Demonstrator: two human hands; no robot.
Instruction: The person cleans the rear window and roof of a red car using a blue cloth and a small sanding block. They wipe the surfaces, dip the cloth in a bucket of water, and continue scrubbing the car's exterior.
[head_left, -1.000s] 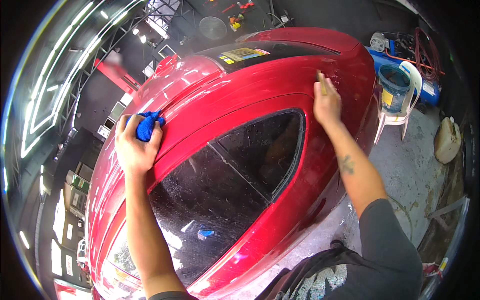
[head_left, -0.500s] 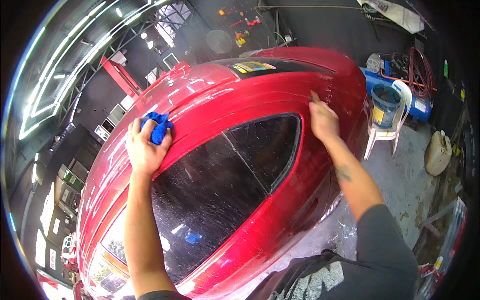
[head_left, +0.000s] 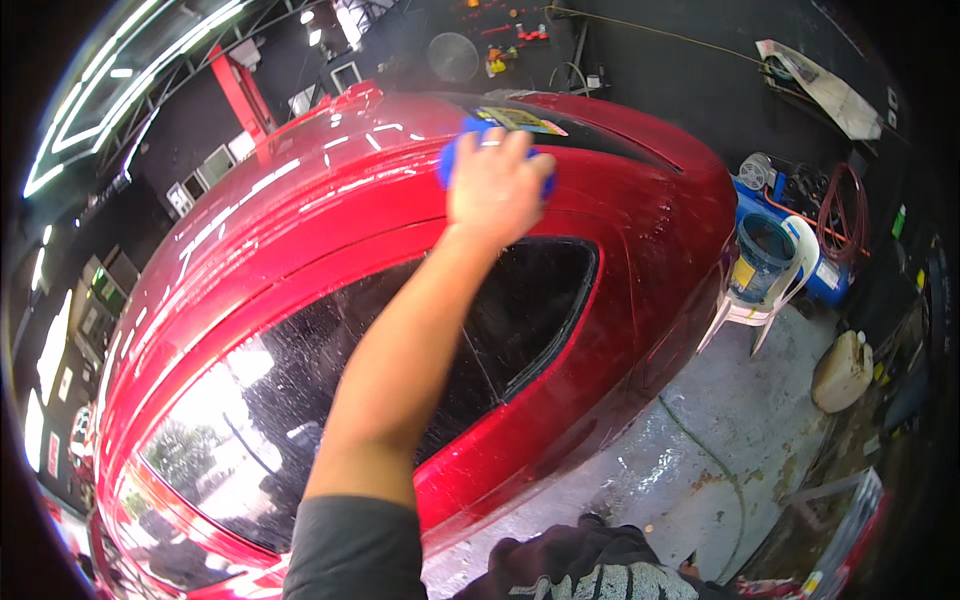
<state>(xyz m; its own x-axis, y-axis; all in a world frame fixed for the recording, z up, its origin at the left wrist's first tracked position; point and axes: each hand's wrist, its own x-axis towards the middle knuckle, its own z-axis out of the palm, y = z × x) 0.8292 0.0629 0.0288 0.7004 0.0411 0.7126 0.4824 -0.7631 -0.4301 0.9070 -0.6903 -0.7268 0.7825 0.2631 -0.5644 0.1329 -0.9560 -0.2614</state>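
My left hand (head_left: 497, 190) presses a bunched blue cloth (head_left: 449, 166) against the upper body of a red car (head_left: 330, 225), at the roof edge by the rear window (head_left: 600, 150). The cloth shows on both sides of my fingers, with its middle hidden beneath them. Across the dark side windows (head_left: 540, 300) stretches my left forearm, covering part of the glass. Pale specks and streaks mark that glass. A colourful sticker (head_left: 520, 121) lies on the rear glass just beyond my fingers. My right hand is not in view.
Beyond the car's rear, a blue bucket (head_left: 757, 262) stands on a white plastic chair (head_left: 752, 312), beside a blue compressor tank (head_left: 828, 280). A dirty jerrycan (head_left: 842, 372) sits to the right. A hose (head_left: 715, 460) runs along the grey floor.
My left hand has moved right with the blue cloth, from the middle of the roof edge to near the rear window. My right hand has left the rear panel and the view.
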